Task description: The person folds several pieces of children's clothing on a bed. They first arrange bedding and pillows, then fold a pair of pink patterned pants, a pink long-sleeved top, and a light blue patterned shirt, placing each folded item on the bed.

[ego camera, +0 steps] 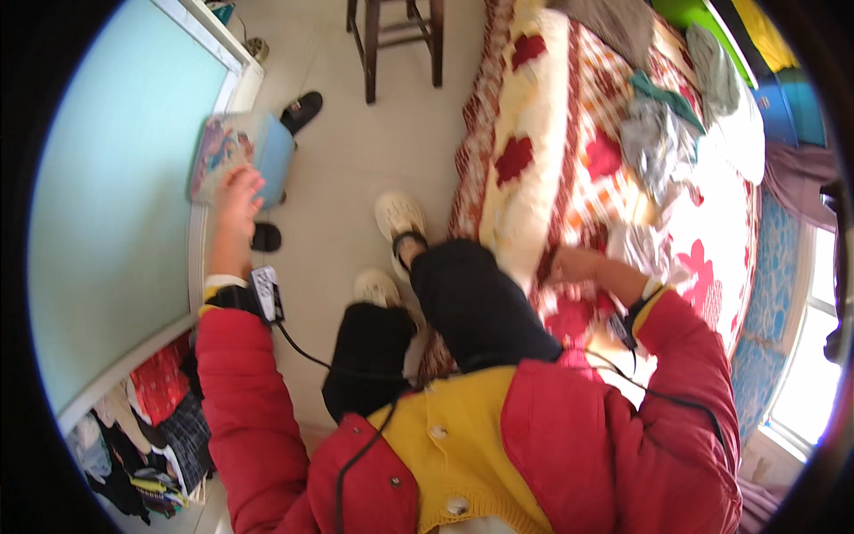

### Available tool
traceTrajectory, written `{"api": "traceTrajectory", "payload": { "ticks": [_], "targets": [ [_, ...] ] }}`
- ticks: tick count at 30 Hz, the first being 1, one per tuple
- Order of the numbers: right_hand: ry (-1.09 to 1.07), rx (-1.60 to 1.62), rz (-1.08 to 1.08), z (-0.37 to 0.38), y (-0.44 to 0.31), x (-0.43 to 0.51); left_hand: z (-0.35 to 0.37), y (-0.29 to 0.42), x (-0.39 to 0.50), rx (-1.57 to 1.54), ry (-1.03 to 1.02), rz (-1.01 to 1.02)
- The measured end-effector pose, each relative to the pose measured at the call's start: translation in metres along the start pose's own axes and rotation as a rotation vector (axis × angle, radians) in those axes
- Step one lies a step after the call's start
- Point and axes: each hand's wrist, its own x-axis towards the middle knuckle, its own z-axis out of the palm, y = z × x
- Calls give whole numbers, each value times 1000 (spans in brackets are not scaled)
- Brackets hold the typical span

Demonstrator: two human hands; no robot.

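Note:
My left hand [239, 190] reaches forward, blurred, with bare fingers and nothing seen in them. It is over or beside a light-blue plastic storage box [270, 160] with a printed picture on one face; whether it touches the box I cannot tell. My right hand [572, 264] is low at the bed's edge, its fingers bent down against the floral blanket [527, 200]. Whether those fingers pinch the cloth is hidden. The blanket has dark red flowers on cream and a red patterned border.
A pale-blue sliding door panel [127, 173] stands at left, with clothes [160, 414] piled beneath. Black slippers [302, 112] lie by the box. A dark wooden stool [400, 40] stands ahead. Crumpled clothes [657, 140] lie on the bed. Cables run from both wrist devices.

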Motion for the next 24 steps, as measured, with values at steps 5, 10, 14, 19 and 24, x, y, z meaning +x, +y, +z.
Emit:
{"api": "traceTrajectory", "payload": {
  "ticks": [5, 10, 14, 19, 24],
  "targets": [
    [-139, 271, 145, -24, -15, 4, 77, 9, 61, 66, -118, -29],
    [-13, 395, 130, -22, -5, 5, 165, 57, 101, 50, -274, -84],
    [-57, 422, 113, -31, -3, 4, 250, 114, 129, -168, -507, -169],
    [34, 461, 43, -35, 0, 0, 336, 162, 172, -527, -302, -341],
    [-29, 564, 100, -18, 15, 13, 355, 156, 207, -517, -110, -384]
  ]
}}
